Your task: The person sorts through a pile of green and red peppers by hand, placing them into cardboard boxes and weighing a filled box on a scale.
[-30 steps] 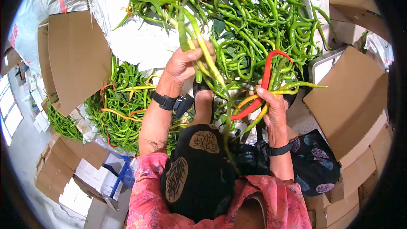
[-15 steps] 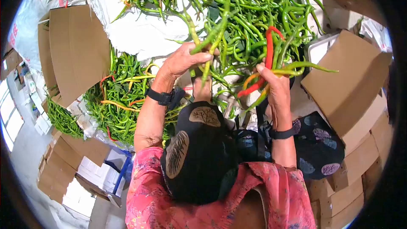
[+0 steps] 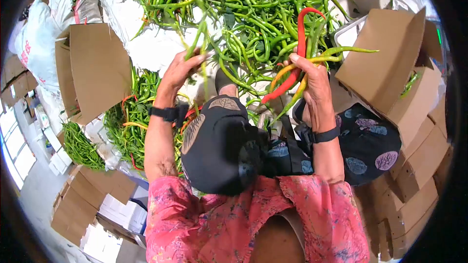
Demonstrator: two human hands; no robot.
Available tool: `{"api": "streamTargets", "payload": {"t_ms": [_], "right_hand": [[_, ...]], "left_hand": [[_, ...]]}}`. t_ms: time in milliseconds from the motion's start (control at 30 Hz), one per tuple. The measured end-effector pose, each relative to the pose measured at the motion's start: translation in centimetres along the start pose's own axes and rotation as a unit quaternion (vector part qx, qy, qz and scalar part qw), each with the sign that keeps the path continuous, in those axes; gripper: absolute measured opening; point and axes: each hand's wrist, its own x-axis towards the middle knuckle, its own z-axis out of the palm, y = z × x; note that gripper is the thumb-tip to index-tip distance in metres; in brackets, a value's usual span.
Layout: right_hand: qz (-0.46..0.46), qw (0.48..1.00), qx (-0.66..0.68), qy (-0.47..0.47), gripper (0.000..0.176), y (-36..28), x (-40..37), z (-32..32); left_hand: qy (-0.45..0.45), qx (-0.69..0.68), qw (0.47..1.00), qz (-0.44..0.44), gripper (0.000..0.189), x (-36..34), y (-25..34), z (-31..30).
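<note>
Across the top of the view, white sacking (image 3: 146, 44) lies under a heap of green chillies (image 3: 253, 9), with a few orange ones mixed in. A smaller pile (image 3: 129, 122) of green chillies lies lower down on the left, beside a brown cardboard flap (image 3: 95, 68). More flattened cardboard (image 3: 83, 199) is stacked below it. An open cardboard box (image 3: 385, 58) stands on the right, just beside the person's right hand, with more boxes stacked under it. The left hand (image 3: 178, 73) is raised at the near edge of the heap. Its fingers are closed around a few long green pods (image 3: 197, 36), gripped near their lower ends, and the pods rise from the fist toward the heap, slightly blurred. A black wrist strap (image 3: 165, 113) circles that wrist. The right hand (image 3: 316, 83) is closed on a mixed bunch (image 3: 292, 75) of chillies, with the thumb pressed across the stems. In the bunch, a red chilli (image 3: 301, 39) stands tallest and curls over at its tip, yellow and orange ones fan below the fist, and one green chilli (image 3: 348, 49) sticks out sideways toward the box. The bunch is held over the lower edge of the heap, above the person's dark patterned lap (image 3: 219, 141). A pink floral sleeve (image 3: 195, 219) fills the bottom.
</note>
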Motion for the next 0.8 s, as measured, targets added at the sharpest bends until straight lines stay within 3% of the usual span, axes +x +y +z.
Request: {"api": "streamTargets", "payload": {"t_ms": [67, 100, 133, 167, 233, 300, 367, 433, 533, 567, 600, 667, 700, 733, 800], "right_hand": [[-0.022, 1.000, 0.021, 0.001, 0.028, -0.6, -0.4, -0.4], [-0.029, 0.999, 0.037, 0.002, 0.027, -0.8, -0.5, -0.7], [-0.035, 0.998, 0.044, 0.002, 0.027, -0.9, -0.5, -1.1], [-0.037, 0.998, 0.059, -0.001, 0.029, -0.9, -0.5, -1.6], [-0.045, 0.996, 0.082, -0.008, 0.029, -0.8, -0.8, -2.0], [-0.046, 0.995, 0.085, -0.005, 0.027, -0.7, -1.4, -2.0], [-0.046, 0.995, 0.092, -0.004, 0.026, -0.8, -2.3, -2.1], [-0.055, 0.992, 0.109, -0.017, 0.026, -0.7, -3.1, -2.5], [-0.062, 0.987, 0.143, -0.041, 0.027, -0.7, -4.0, -3.2], [-0.068, 0.986, 0.146, -0.050, 0.027, -0.7, -4.3, -3.6], [-0.074, 0.984, 0.149, -0.060, 0.027, -0.9, -4.8, -3.8], [-0.069, 0.980, 0.169, -0.079, 0.027, -1.4, -5.8, -4.2], [-0.072, 0.979, 0.170, -0.088, 0.027, -1.6, -6.3, -4.4], [-0.077, 0.978, 0.170, -0.095, 0.027, -1.8, -6.8, -4.5], [-0.094, 0.978, 0.151, -0.113, 0.027, -2.6, -7.8, -4.8]], "left_hand": [[0.058, 0.045, 0.996, -0.052, 0.036, -3.5, -0.7, -1.8], [0.096, 0.059, 0.992, -0.065, 0.041, -4.9, -4.1, -3.6], [0.082, 0.129, 0.987, -0.058, 0.045, -6.7, -6.8, -5.7], [0.178, 0.149, 0.970, -0.067, 0.047, -9.3, -8.9, -6.0], [0.182, 0.194, 0.964, -0.011, 0.038, -14.8, -10.0, -6.3], [0.256, 0.081, 0.953, -0.142, 0.031, -18.2, -14.1, -8.8], [0.341, 0.150, 0.913, -0.163, 0.032, -22.1, -15.1, -9.3], [0.438, 0.126, 0.870, -0.189, 0.039, -25.1, -20.8, -12.3], [0.550, 0.317, 0.758, -0.150, 0.047, -27.4, -33.5, -19.8], [0.514, 0.435, 0.723, -0.155, 0.046, -27.4, -30.2, -17.3], [0.515, 0.434, 0.724, -0.147, 0.046, -27.0, -27.9, -15.2], [0.462, 0.127, 0.877, -0.038, 0.033, -26.0, -22.9, -11.0], [0.407, 0.022, 0.911, -0.057, 0.018, -25.3, -18.6, -8.1], [0.371, -0.033, 0.927, -0.039, 0.014, -24.7, -14.1, -4.1], [0.356, -0.045, 0.933, 0.031, 0.015, -22.5, -13.1, -1.6]]}}
